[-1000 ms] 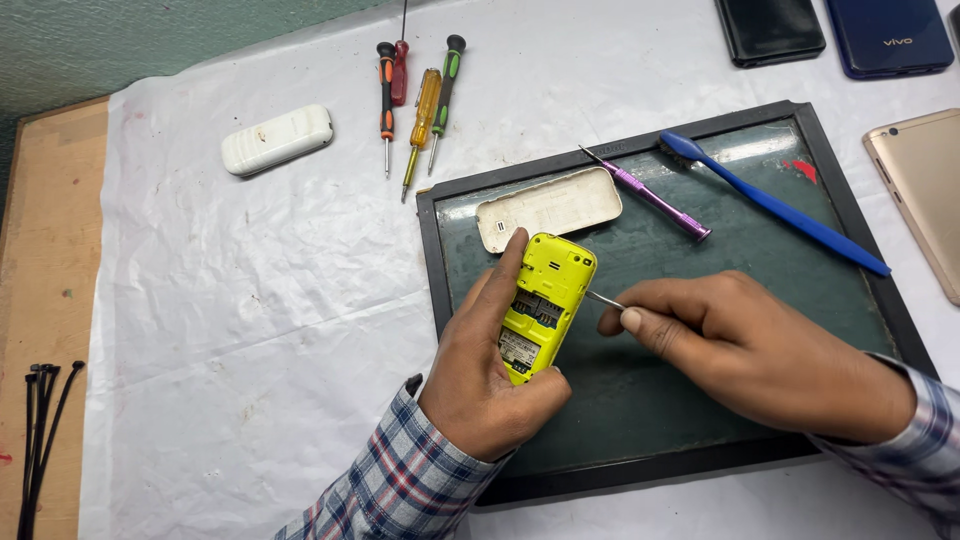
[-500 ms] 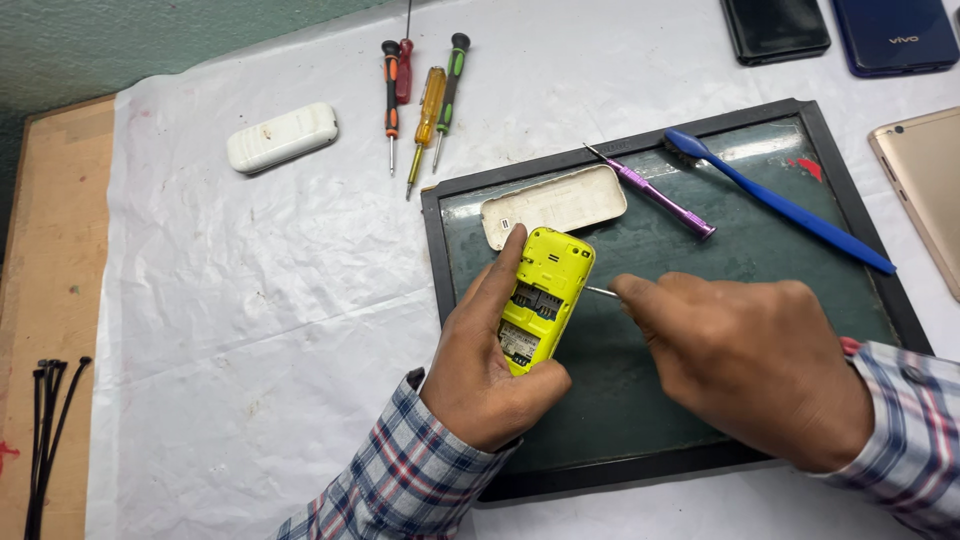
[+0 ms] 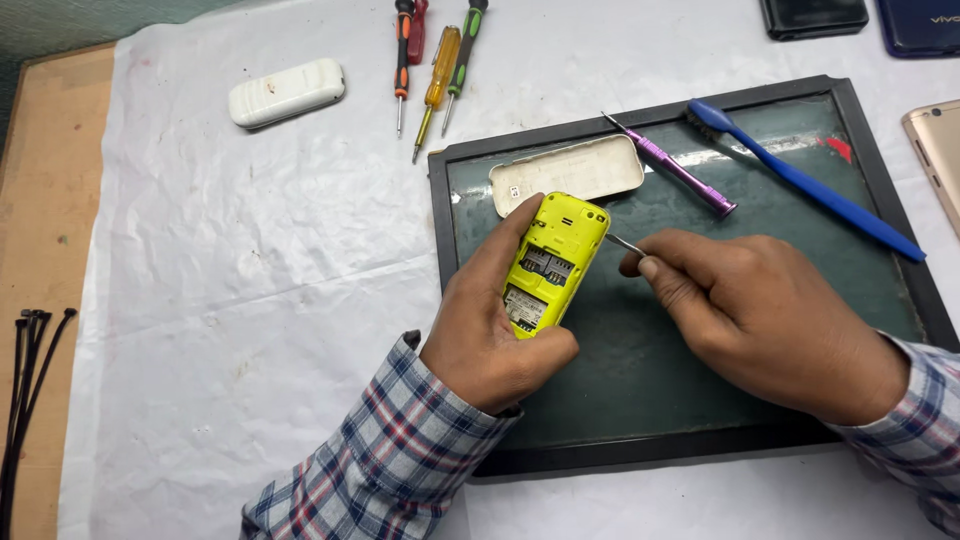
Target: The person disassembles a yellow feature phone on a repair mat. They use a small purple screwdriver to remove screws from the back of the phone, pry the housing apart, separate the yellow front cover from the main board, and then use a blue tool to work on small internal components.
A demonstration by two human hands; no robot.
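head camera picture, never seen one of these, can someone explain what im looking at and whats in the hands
The picture comes from a camera worn on a person's head, looking down at their own two bare hands over a workbench covered with a white sheet.

The left hand grips a small yellow phone with its back cover off, so the inner slots show. The right hand pinches a thin metal tool whose tip is at the phone's edge.

Both hands work above a dark framed tray. On the tray lie a cream back cover, a purple screwdriver and a blue toothbrush. Beyond it are several screwdrivers and a white phone. Other phones sit at the top right edge, and black cable ties lie at the far left.
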